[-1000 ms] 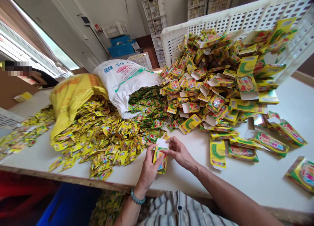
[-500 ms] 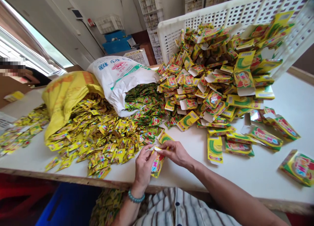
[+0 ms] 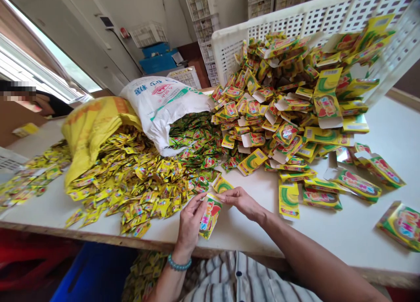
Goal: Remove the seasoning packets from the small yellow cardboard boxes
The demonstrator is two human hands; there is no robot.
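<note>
One carton (image 3: pixel 210 219), held tilted between two hands; its side is gripped by the left hand (image 3: pixel 190 221), its top edge touched by the right hand's fingertips (image 3: pixel 220 197); its printed front is bared more than one second ago, when a white flap was raised; one yellow sack (image 3: pixel 101 116), one white sack (image 3: pixel 167 96), beyond and left; spilled sachets (image 3: pixel 154 179), uncountable; one white crate (image 3: pixel 229 53), beyond and right, partly blocked by heaped cartons (image 3: pixel 285 114), uncountable.
</note>
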